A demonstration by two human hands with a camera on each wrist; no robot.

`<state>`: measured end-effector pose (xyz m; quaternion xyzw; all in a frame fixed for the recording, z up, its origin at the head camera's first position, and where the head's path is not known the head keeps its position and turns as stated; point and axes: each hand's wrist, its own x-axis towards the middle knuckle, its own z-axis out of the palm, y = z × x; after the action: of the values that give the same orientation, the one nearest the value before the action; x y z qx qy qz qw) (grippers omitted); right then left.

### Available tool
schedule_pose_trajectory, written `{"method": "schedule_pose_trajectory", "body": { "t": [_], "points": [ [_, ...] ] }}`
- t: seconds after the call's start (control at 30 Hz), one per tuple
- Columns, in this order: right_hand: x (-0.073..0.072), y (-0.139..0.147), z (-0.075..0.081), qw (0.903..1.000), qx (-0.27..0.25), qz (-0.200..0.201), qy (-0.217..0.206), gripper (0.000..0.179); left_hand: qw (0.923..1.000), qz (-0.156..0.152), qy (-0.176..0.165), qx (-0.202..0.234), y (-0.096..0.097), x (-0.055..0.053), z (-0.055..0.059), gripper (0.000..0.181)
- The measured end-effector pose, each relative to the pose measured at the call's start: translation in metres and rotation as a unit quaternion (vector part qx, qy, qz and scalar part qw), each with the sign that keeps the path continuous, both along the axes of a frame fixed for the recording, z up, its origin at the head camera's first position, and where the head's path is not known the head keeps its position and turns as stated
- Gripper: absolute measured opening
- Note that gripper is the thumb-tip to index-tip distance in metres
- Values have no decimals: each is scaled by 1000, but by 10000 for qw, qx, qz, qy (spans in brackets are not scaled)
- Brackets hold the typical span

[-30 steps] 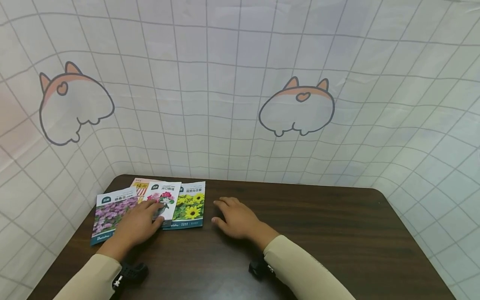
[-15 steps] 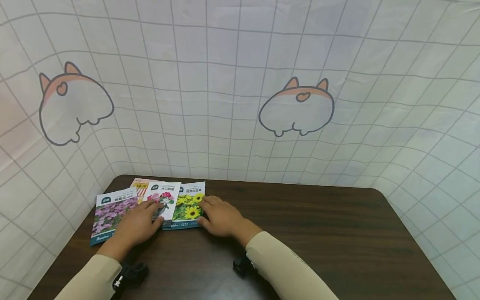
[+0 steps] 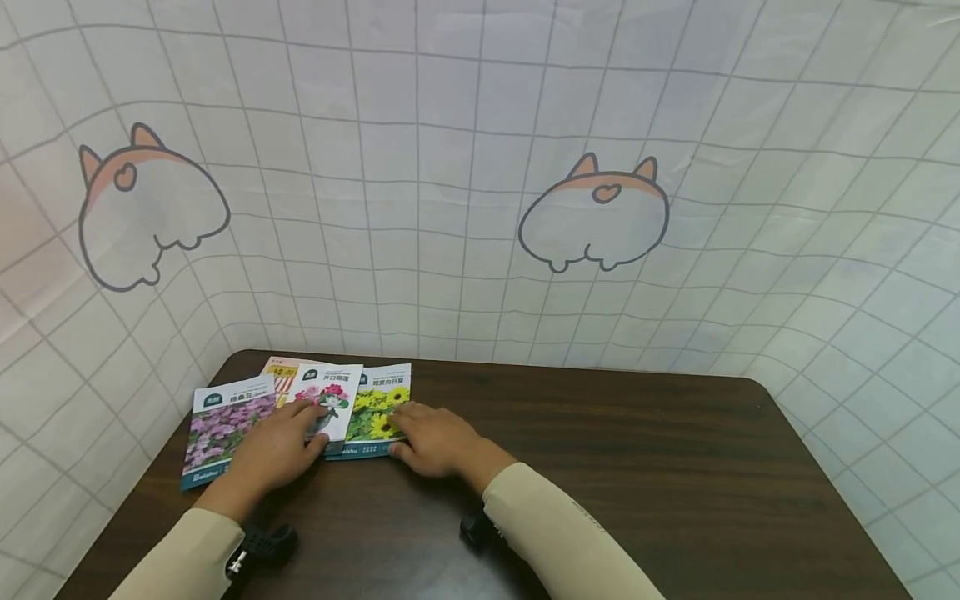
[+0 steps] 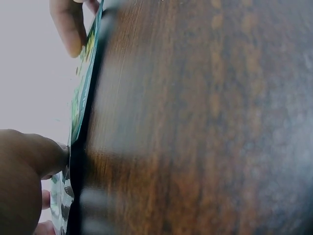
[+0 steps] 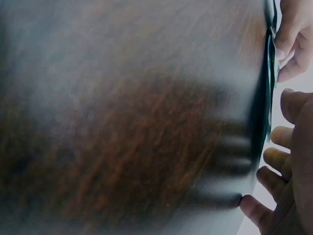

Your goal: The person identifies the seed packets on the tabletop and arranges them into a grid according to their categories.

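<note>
Several flower seed packets lie partly overlapping at the back left of the table. One has purple flowers (image 3: pixel 225 429), one pink flowers (image 3: pixel 335 396) and one yellow flowers (image 3: pixel 378 417). A yellow-and-red packet (image 3: pixel 285 371) is mostly covered behind them. My left hand (image 3: pixel 273 446) rests on the packets, its fingers spread over the purple and pink ones and its thumb on the lower part of the pink one. My right hand (image 3: pixel 435 442) lies at the right edge of the yellow-flower packet, fingers relaxed, with the fingertips over that edge. In the right wrist view its fingers (image 5: pixel 271 181) are apart.
A dark wooden table (image 3: pixel 637 467) carries the packets. White grid-patterned cloth (image 3: pixel 450 208) with cartoon animal prints stands around its back and sides. A dark strap (image 3: pixel 270 543) hangs under the left wrist, and a black device (image 3: pixel 477 531) under the right.
My right hand has moved left from the bare table to the yellow-flower packet, and its fingertips now overlap the packet's right edge. The left hand and the packets have hardly moved.
</note>
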<state>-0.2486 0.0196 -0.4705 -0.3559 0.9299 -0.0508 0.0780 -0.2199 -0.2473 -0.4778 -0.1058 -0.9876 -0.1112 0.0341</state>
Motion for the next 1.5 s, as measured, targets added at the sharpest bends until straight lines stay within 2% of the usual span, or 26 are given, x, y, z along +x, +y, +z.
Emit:
{"method": "schedule_pose_trajectory", "body": {
  "t": [0.3, 0.77, 1.03, 1.5],
  "points": [
    [1, 0, -2, 9994, 285, -130, 166, 49, 10000, 14, -31, 11, 0, 0, 0, 47],
    [6, 21, 0, 9987, 328, -182, 336, 43, 9999, -25, 107, -27, 0, 1, 2, 47],
    [9, 35, 0, 9994, 201, -163, 243, 42, 9999, -40, 110, -38, 0, 3, 2, 46],
    [9, 65, 4, 9993, -163, 315, -72, 42, 9994, -187, 295, -9, -1, 3, -1, 45]
  ]
}}
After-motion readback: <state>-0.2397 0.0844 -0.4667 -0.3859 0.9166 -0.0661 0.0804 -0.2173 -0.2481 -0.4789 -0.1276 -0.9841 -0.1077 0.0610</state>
